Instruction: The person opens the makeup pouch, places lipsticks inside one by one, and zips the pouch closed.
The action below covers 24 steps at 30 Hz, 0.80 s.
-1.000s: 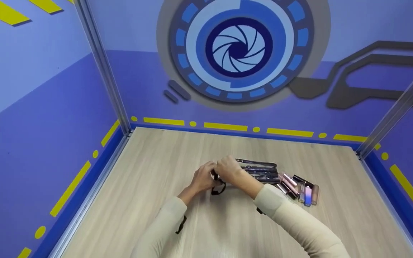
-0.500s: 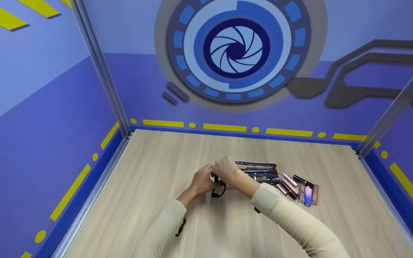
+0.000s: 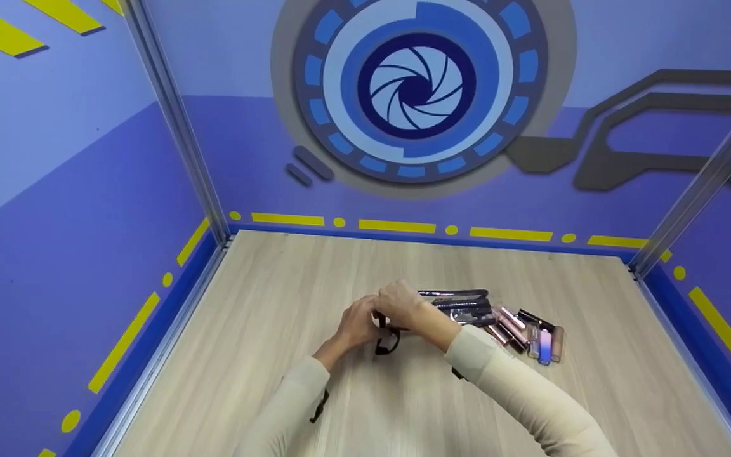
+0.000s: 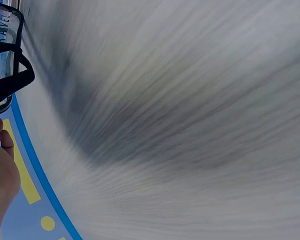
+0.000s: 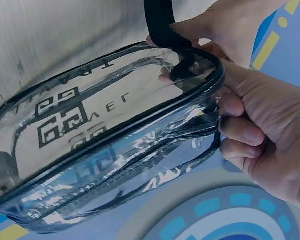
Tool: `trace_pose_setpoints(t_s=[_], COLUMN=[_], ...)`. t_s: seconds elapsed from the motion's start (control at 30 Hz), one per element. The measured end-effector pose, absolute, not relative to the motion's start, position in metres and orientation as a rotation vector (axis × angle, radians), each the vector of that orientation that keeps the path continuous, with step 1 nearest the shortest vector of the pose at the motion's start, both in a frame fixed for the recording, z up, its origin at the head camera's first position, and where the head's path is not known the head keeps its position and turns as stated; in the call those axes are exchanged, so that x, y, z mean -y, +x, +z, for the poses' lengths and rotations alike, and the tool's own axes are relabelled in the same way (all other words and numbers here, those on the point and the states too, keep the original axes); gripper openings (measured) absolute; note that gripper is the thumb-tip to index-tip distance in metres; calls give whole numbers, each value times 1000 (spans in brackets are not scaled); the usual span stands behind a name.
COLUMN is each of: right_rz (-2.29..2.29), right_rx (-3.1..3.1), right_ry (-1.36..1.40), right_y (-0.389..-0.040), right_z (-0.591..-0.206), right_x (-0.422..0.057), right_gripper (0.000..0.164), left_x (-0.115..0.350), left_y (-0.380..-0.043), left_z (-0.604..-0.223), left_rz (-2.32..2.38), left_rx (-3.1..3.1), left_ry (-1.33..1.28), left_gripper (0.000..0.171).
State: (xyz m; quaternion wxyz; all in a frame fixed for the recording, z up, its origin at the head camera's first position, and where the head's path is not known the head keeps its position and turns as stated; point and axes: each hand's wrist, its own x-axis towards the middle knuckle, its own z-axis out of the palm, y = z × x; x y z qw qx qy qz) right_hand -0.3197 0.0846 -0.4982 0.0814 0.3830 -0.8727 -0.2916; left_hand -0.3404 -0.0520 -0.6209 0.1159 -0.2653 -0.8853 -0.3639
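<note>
A clear plastic toiletry bag (image 5: 65, 145) with black piping, a zip and dark "TRAVEL" lettering is held up over the table. My left hand (image 3: 360, 320) grips its end beside the black strap loop (image 4: 22, 72), thumb against the strap in the right wrist view. Next to it, my right hand (image 3: 403, 301) has its fingers curled at the same end, where the zip (image 5: 140, 157) finishes. Whatever lies between the right thumb and forefinger is hidden. From above, the bag extends rightward from behind the right hand. The left wrist view catches only part of the left hand (image 4: 2, 175).
Right of the bag lies a loose cluster of lipsticks and other makeup tubes (image 3: 545, 346), partly behind the right forearm. The wood-grain table (image 3: 264, 273) is bounded by blue printed walls (image 3: 232, 152) and metal corner posts (image 3: 184, 133).
The visible part of the bag has dipped and tilted slightly. Both hands stay together at its end with little movement. The head view has shifted a little.
</note>
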Motion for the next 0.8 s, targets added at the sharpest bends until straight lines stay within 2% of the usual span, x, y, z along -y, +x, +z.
trace_pose_setpoints(t_s=[0.3, 0.63, 0.8], right_rz=[-626, -139, 100], right_rx=[2512, 2602, 2643], right_ry=[895, 601, 551], right_y=[-317, -318, -320], right_z=[-513, -524, -522], right_x=[-89, -92, -95], right_gripper=[14, 14, 15], left_x=[50, 50, 53], left_y=[-344, -346, -346], left_z=[-619, -622, -621], left_rz=[-955, -836, -870], left_rx=[2563, 2520, 2562], left_ry=[-763, -762, -734], left_gripper=[31, 27, 23])
